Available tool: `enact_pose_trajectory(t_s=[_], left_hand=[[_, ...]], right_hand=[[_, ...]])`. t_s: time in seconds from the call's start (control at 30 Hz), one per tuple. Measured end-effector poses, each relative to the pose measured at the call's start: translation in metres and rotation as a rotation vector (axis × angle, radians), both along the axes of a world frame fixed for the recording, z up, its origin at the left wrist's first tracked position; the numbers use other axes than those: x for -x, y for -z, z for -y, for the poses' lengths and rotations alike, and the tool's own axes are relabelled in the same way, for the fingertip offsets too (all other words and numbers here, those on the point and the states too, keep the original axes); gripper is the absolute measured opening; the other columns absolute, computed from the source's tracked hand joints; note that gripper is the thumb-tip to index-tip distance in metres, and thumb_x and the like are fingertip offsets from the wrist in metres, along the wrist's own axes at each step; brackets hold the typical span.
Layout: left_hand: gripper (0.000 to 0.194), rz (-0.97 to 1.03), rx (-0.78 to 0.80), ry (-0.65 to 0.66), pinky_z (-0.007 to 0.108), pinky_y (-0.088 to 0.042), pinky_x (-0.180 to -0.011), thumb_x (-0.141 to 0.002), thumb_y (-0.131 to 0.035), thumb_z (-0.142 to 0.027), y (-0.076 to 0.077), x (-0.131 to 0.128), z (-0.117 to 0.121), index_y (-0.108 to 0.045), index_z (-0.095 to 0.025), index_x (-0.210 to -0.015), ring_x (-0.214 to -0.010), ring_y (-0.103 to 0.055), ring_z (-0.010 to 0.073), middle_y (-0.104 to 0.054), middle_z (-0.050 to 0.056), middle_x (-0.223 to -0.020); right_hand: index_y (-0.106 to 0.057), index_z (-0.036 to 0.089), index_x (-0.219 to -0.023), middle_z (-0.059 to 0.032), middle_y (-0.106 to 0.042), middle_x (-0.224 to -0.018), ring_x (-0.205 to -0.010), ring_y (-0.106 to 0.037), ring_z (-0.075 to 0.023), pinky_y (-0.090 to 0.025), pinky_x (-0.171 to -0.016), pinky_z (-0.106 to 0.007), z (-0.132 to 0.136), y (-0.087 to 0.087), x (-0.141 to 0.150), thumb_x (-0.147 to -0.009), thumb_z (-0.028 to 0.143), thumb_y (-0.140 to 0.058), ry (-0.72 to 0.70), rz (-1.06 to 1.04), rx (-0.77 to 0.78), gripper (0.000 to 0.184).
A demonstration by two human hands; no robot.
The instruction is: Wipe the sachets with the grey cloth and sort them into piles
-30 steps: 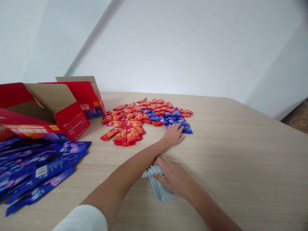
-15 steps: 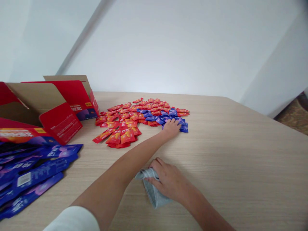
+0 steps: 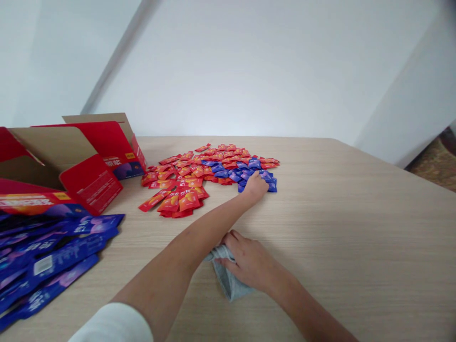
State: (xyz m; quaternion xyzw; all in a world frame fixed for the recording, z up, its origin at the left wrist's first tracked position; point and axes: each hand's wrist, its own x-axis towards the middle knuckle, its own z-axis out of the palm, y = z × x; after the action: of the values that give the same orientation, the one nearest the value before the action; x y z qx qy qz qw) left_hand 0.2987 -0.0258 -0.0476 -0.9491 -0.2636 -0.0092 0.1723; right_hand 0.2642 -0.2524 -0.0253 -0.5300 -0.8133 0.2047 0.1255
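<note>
My left hand [image 3: 255, 187] reaches far out to a group of small blue sachets [image 3: 272, 184], with its fingers curled closed on one at the near side. The fingertips are partly hidden there. Around and behind the blue ones lie many small red sachets [image 3: 190, 199], overlapping in a loose arc. Closer to me, my right hand [image 3: 247, 259] is closed around a folded grey-blue cloth [image 3: 231, 285], low at the tabletop. My left forearm passes just beside this cloth and covers part of it.
Two red open cartons [image 3: 90, 183] stand at the left, flaps up. In front of them lies a pile of long blue packets [image 3: 71, 251]. A white wall [image 3: 270, 71] rises behind the wooden table [image 3: 338, 228], whose right edge slants toward me.
My left hand's fingers have drawn in from lying spread over the blue sachets to a closed grip. My right hand still holds the cloth. The view has shifted slightly.
</note>
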Motion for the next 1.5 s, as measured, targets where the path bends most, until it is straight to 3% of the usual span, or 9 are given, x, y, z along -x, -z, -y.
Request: enact_pose_trajectory(t_s=[0.2,0.53,0.83,1.1,1.2,1.3,1.5], left_hand=[[0.034,-0.027,-0.023,0.022,0.044,-0.057,-0.091,-0.099,-0.064,-0.036,0.002,0.011,0.001,-0.061,-0.016,-0.126,-0.106,-0.066,0.0228,-0.064,0.010,-0.124],[0.032,-0.041,-0.086,0.042,0.043,-0.058,-0.089,-0.099,-0.064,-0.036,-0.011,0.032,0.006,-0.063,-0.014,-0.122,-0.102,-0.067,0.0216,-0.066,0.009,-0.119],[0.028,0.061,-0.134,0.135,0.049,-0.052,-0.100,-0.098,-0.065,-0.034,-0.017,0.062,0.032,-0.065,-0.015,-0.119,-0.116,-0.062,0.0255,-0.064,0.010,-0.125],[0.022,0.084,0.024,0.218,0.044,-0.049,-0.100,-0.100,-0.060,-0.029,-0.016,0.092,0.062,-0.067,-0.014,-0.114,-0.113,-0.064,0.0229,-0.069,0.008,-0.116],[0.031,0.108,0.081,0.146,0.045,-0.048,-0.100,-0.099,-0.059,-0.043,-0.019,0.088,0.065,-0.069,-0.014,-0.108,-0.106,-0.066,0.0228,-0.071,0.007,-0.107],[0.043,0.174,0.101,-0.014,0.046,-0.051,-0.095,-0.100,-0.054,-0.054,-0.022,0.072,0.065,-0.066,-0.014,-0.115,-0.098,-0.067,0.0221,-0.070,0.007,-0.105],[0.042,0.258,0.147,-0.276,0.047,-0.054,-0.095,-0.099,-0.061,-0.046,-0.016,0.040,0.064,-0.060,-0.016,-0.128,-0.112,-0.063,0.0253,-0.061,0.011,-0.129]], right_hand=[[-0.055,0.020,-0.123,-0.0093,-0.064,-0.122,-0.110,-0.065,-0.0268,-0.051,-0.086,-0.037,0.000,0.001,-0.001,-0.099,0.040,-0.055,-0.004,0.020,-0.021,0.031],[-0.055,0.021,-0.118,-0.0070,-0.064,-0.116,-0.099,-0.067,-0.0251,-0.049,-0.078,-0.036,-0.001,0.006,-0.002,-0.101,0.044,-0.053,-0.016,0.015,-0.059,0.029],[-0.055,0.022,-0.118,-0.0077,-0.064,-0.117,-0.102,-0.066,-0.0247,-0.047,-0.080,-0.035,0.000,0.007,-0.003,-0.103,0.047,-0.048,-0.020,-0.027,-0.051,0.031],[-0.055,0.022,-0.118,-0.0069,-0.064,-0.115,-0.098,-0.066,-0.0250,-0.046,-0.075,-0.035,0.001,0.008,-0.003,-0.102,0.047,-0.050,-0.015,-0.004,-0.062,0.030],[-0.055,0.021,-0.116,-0.0074,-0.065,-0.114,-0.098,-0.066,-0.0253,-0.047,-0.075,-0.035,0.002,0.007,-0.003,-0.102,0.048,-0.049,-0.013,-0.001,-0.056,0.031],[-0.056,0.021,-0.117,-0.0082,-0.065,-0.115,-0.097,-0.066,-0.0257,-0.048,-0.077,-0.036,0.001,0.005,-0.003,-0.102,0.048,-0.048,-0.011,-0.002,-0.043,0.032],[-0.054,0.020,-0.127,-0.0119,-0.063,-0.129,-0.115,-0.063,-0.0275,-0.048,-0.091,-0.038,0.000,0.002,-0.003,-0.099,0.041,-0.055,-0.007,-0.034,-0.005,0.035]])
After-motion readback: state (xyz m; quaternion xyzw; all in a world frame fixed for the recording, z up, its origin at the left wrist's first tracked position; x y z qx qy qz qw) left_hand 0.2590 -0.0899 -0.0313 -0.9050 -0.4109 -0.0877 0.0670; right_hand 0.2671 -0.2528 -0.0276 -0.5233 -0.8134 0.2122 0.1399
